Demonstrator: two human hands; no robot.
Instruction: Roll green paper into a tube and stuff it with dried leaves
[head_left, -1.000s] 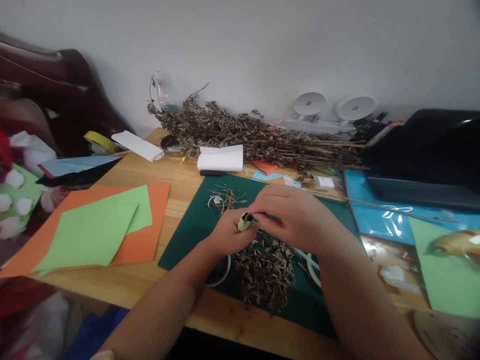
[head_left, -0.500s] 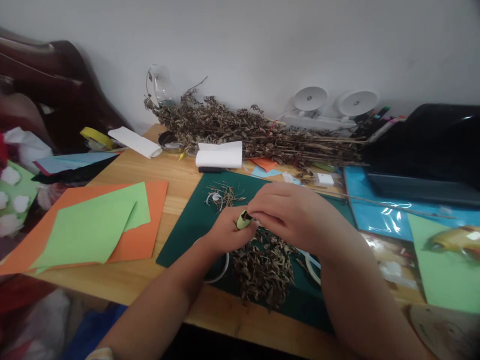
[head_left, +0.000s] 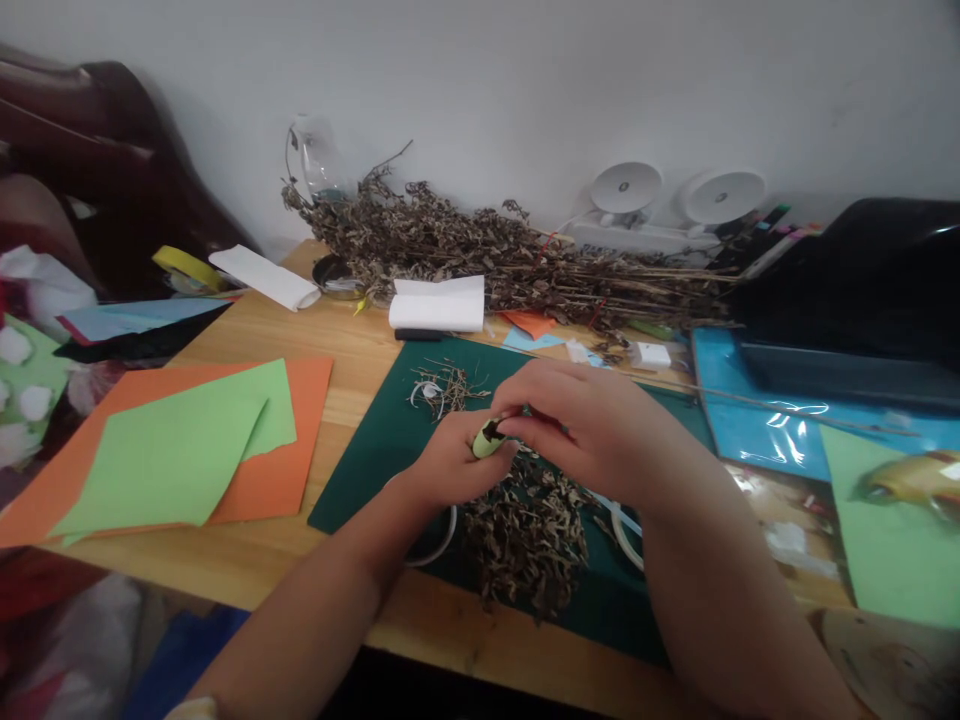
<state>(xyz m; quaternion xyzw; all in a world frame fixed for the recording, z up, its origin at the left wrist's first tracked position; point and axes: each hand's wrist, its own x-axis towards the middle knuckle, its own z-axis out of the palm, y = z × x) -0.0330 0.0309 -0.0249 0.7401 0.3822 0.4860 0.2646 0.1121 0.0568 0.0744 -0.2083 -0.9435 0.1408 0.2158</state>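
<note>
My left hand [head_left: 459, 462] is wrapped round a light green paper tube [head_left: 486, 442], whose open end shows dark dried bits inside. Right over that opening, my right hand [head_left: 559, 415] has its thumb and fingers pinched together; what they hold is too small to make out. Below both hands, a heap of dried leaves [head_left: 529, 540] lies on a dark green mat [head_left: 367, 455]. A small pile of thin stalks [head_left: 450, 388] with a white ring sits farther back on the mat. White-rimmed round items are partly hidden under each forearm.
Bundled dried plants [head_left: 465, 240] lie along the wall. Orange paper [head_left: 311, 430] and green sheets [head_left: 180, 450] are at the left. A white roll [head_left: 437, 308] stands behind the mat. Blue packaging [head_left: 780, 420] and a yellow glue gun [head_left: 911, 476] are at the right.
The fingers of my right hand have shifted slightly at the tube's opening, with a small gap now showing between thumb and forefinger. The view has tilted a little.
</note>
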